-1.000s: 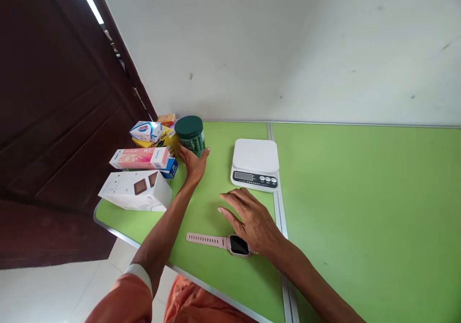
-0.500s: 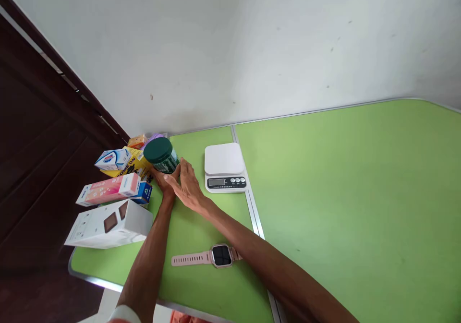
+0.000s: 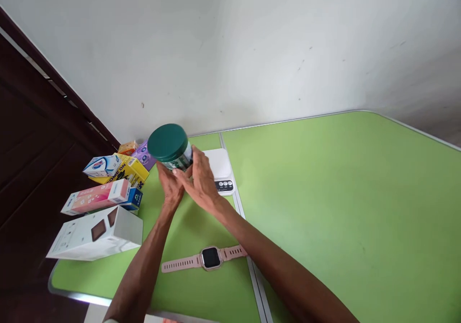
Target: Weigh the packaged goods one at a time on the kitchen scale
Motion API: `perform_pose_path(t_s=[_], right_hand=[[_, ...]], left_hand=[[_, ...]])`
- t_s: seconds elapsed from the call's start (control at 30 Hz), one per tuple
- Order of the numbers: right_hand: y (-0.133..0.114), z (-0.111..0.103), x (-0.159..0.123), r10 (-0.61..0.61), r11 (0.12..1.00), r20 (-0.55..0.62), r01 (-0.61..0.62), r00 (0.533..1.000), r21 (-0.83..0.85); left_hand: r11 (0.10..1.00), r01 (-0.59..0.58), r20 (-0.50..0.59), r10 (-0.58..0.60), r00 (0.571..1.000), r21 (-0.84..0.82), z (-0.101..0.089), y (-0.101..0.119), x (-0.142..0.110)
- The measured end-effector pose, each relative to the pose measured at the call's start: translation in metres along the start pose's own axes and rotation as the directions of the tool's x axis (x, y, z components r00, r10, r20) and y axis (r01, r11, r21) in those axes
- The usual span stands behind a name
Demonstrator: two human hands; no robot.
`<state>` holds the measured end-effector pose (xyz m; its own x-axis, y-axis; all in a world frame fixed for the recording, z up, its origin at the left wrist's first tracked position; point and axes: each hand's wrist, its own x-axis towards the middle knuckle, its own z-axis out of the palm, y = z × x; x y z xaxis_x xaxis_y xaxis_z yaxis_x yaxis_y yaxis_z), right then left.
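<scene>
A green jar (image 3: pixel 168 143) with a dark green lid is held up above the table, a little tilted. My left hand (image 3: pixel 170 185) grips it from below and on its left. On its right side my right hand (image 3: pixel 200 178) is closed around the jar, fingers along the label. Just behind the right hand lies a white kitchen scale (image 3: pixel 220 164), its left part hidden by the jar and hand. Nearer to me a pink smartwatch (image 3: pixel 211 257) is stretched out flat, the end of its strap reaching under my right forearm.
On the left of the green table (image 3: pixel 317 208) stand a white box (image 3: pixel 101 234), a pink box (image 3: pixel 97 197), a blue box (image 3: pixel 134 199), a yellow box (image 3: pixel 131 169), a blue-white box (image 3: pixel 102 165) and a purple pack (image 3: pixel 144 156). A wall runs along the back.
Both hands have lifted the jar and brought it right, toward the scale, which it now partly covers. The purple pack shows more. The view has shifted slightly.
</scene>
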<state>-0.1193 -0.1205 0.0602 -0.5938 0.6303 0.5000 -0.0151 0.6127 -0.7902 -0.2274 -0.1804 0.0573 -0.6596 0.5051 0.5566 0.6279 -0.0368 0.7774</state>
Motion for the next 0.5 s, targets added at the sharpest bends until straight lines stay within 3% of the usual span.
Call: perform_pose_path(t_s=[0.13, 0.27, 0.5], right_hand=[[0.026, -0.038, -0.003, -0.032, 0.995, -0.193, 0.013, 0.981, -0.103], [0.053, -0.056, -0.011, -0.014, 0.986, -0.268, -0.032, 0.963, -0.164], [0.084, -0.059, -0.019, 0.059, 0.990, -0.251, -0.089, 0.966, -0.109]], left_hand=[[0.995, 0.100, 0.039, -0.099, 0.994, -0.023, 0.040, 0.024, -0.004], [0.980, 0.196, 0.108, -0.197, 0.974, 0.020, 0.070, 0.030, -0.007], [0.974, 0.206, 0.154, -0.219, 0.964, 0.094, 0.082, 0.010, -0.009]])
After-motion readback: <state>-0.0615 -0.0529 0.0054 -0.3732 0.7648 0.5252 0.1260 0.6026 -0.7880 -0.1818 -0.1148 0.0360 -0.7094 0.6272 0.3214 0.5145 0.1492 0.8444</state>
